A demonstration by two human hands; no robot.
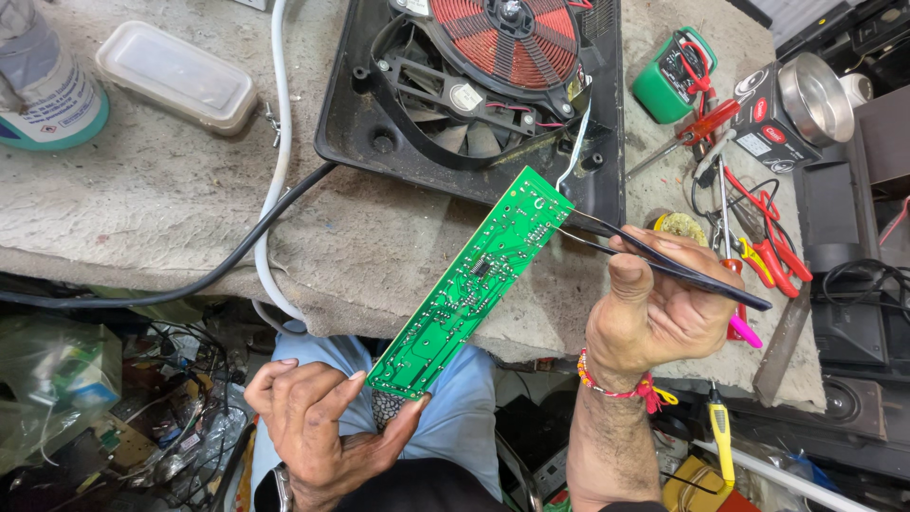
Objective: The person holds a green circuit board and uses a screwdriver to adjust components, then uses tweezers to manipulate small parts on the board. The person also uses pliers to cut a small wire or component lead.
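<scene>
I've got my left hand [318,417] propping the long green circuit board [474,280] by its lower end, held above the edge of the surface [171,199], while my right hand [654,313] pinches black tweezers [654,256] whose tips touch the board's upper edge. I judge that loose fingertip hold could let the board twist, and a slipping tweezer tip might scrape solder joints or tug the white ribbon [573,152] running to the opened cooker housing [474,85]
</scene>
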